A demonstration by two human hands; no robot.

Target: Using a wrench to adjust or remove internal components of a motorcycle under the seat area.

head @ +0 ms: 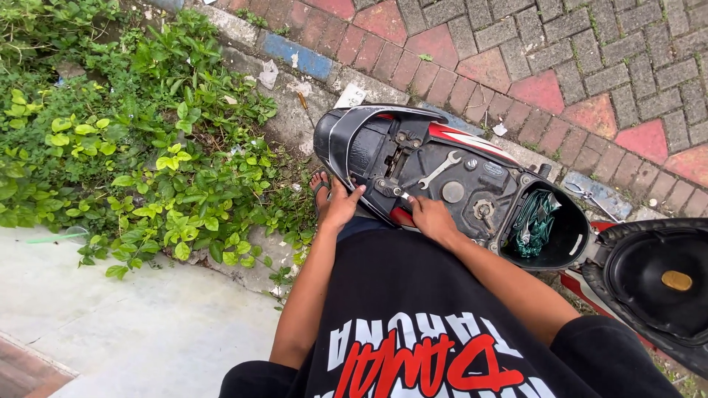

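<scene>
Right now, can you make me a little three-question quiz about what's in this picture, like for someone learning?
1. True or false: the spanner lies loose on the open scooter frame.
2. Which hand pinches a small silvery part: left hand or right hand?
3. What sits in the storage tub: A) dark green bundle, B) helmet, C) bottle?

Key: 1 true. 2 right hand. 3 A.
</scene>
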